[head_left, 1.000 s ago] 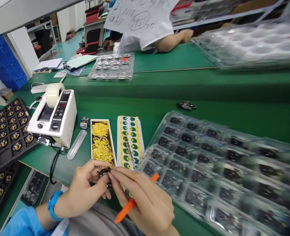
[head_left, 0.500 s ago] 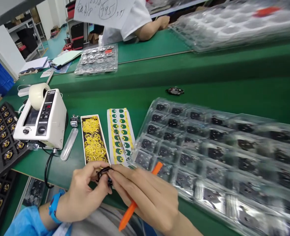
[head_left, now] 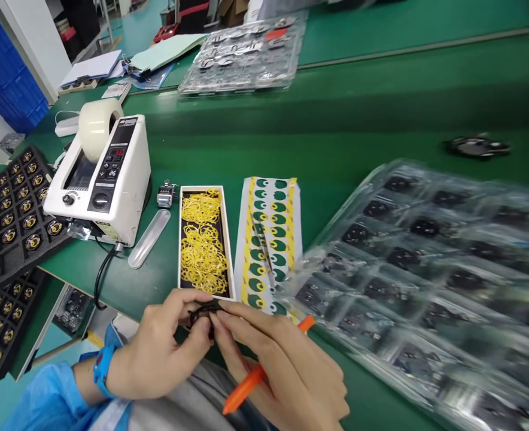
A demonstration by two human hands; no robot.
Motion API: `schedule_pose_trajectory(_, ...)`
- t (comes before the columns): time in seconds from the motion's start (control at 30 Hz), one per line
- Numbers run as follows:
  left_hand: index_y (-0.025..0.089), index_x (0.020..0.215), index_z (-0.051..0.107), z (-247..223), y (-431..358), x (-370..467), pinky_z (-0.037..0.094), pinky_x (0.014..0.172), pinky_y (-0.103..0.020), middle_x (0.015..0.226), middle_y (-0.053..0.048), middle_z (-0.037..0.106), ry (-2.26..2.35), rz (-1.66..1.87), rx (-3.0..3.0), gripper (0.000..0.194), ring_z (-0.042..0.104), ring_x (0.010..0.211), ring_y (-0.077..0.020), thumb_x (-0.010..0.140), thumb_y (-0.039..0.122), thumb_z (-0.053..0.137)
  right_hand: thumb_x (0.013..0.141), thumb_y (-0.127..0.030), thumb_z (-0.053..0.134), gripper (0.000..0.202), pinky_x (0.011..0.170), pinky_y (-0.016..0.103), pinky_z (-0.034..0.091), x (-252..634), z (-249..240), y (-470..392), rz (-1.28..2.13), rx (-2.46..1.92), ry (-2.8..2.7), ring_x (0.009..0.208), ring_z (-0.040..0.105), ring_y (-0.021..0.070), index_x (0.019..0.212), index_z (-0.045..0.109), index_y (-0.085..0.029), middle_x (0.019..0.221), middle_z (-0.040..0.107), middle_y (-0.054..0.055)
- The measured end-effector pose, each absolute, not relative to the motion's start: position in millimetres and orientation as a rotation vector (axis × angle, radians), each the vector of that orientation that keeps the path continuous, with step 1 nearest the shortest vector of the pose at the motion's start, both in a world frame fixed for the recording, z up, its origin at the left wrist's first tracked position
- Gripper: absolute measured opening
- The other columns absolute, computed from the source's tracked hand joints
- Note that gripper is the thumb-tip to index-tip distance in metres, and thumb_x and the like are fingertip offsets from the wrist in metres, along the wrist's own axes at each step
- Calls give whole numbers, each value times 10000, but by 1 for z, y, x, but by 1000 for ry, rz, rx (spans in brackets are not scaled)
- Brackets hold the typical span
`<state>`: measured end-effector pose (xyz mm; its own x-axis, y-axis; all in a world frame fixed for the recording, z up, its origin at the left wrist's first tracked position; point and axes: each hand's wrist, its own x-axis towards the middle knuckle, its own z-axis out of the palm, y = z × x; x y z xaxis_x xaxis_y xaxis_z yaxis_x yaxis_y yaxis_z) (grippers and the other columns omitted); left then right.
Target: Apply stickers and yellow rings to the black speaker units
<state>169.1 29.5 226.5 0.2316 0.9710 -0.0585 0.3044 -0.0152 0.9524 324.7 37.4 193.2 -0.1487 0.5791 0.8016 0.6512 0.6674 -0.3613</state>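
A black part (head_left: pixel 205 309) sits between 2 hands (head_left: pixel 154 350) (head_left: pixel 291 368).

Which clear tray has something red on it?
The far clear tray, at the back: a red patch lies there. The near clear tray, on the right, shows nothing red.

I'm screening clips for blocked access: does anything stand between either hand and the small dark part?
Nothing visible does. The left hand grips the small dark part, and the right hand has fingertips at its edge. The orange stick in the right hand sits clear of it.
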Motion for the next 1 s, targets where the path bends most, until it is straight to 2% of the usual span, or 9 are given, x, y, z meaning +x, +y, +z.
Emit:
schedule_pose_trajectory(0.17,171,911,604,224,30,167,428,575,-199,676,19,583,1308,880,1332,75,530,608,-109,888,241,587,950,-94,653,161,588,251,552,317,190,29,118,-1030,-1719,660,678,154,1099,611,-136,832,729,90)
schedule_pose_trajectory(0.3,169,781,580,221,34,167,444,603,-211,665,14,572,1270,925,1148,172,538,615,-109,790,300,691,1016,-222,574,122,502,254,500,324,199,22,357,-1047,-1672,557,575,127,1123,599,-169,869,683,77)
schedule_pose_trajectory(0.43,178,718,553,224,35,166,482,574,-231,638,20,551,1126,906,1022,276,585,578,-120,719,366,756,1044,-178,470,137,543,222,523,340,213,28,597,-947,-1842,625,632,137,1079,598,-214,831,645,40)
schedule_pose_trajectory(0.53,180,698,538,230,33,168,462,490,-206,617,36,531,1097,857,997,242,568,503,-100,687,307,744,1059,-159,407,173,546,198,520,344,215,34,709,-795,-2007,637,631,128,1055,569,-220,794,621,18)
schedule_pose_trajectory(0.67,174,681,536,237,32,171,447,465,-184,600,45,534,1110,869,1049,176,529,458,-73,673,226,704,1080,-168,358,194,516,199,485,343,210,33,648,-772,-2048,580,581,117,1008,532,-215,745,568,-2)
schedule_pose_trajectory(0.77,167,692,567,238,31,172,479,482,-199,598,34,555,1104,863,1057,202,543,482,-87,690,269,741,1086,-179,358,184,527,187,490,343,211,27,617,-804,-1999,596,598,109,1022,527,-214,751,581,-5)
schedule_pose_trajectory(0.87,151,725,627,237,28,174,537,553,-227,638,-1,624,1156,910,1087,272,604,563,-119,705,358,802,1061,-188,444,136,564,206,520,346,216,15,474,-903,-1844,646,636,128,982,551,-218,777,619,13)
schedule_pose_trajectory(1.0,130,820,676,239,18,180,516,458,-202,675,-40,690,1232,922,1071,365,620,534,-126,755,469,793,975,-175,622,65,548,246,513,346,220,-5,56,-1037,-1795,611,631,136,979,653,-233,870,687,46)
